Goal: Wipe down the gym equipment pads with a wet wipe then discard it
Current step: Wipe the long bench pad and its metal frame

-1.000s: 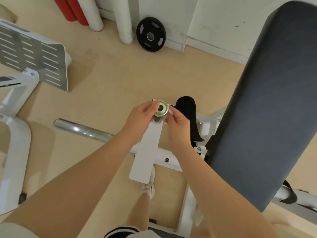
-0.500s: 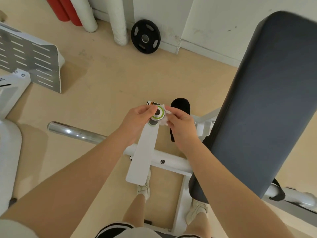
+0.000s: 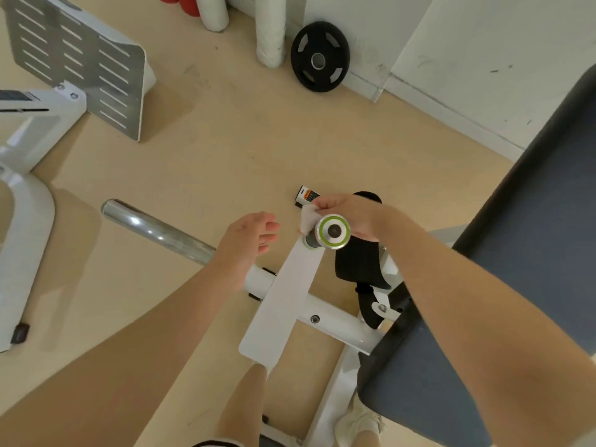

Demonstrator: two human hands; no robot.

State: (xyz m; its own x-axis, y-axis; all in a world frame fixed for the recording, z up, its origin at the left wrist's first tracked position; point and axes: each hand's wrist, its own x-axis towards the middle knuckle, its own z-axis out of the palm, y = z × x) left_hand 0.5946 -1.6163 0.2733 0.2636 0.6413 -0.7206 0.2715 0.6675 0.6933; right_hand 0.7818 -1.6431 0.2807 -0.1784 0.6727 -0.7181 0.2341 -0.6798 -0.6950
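Note:
My right hand pinches a small white wet wipe against the far side of a silver knob with a green ring, which sits atop a white machine arm. My left hand hovers just left of the knob with loosely bent fingers, holding nothing and touching nothing. A large dark grey back pad fills the right side. A small black pad lies just below the knob, partly hidden by my right hand.
A chrome bar sticks out to the left of the white frame. A perforated metal foot plate stands at upper left. A black weight plate leans on the wall beside white and red rolls. My shoes are on the beige floor below.
My left hand has let go of the knob and drawn back to the left. My right hand has swung the wipe round to the knob's far side.

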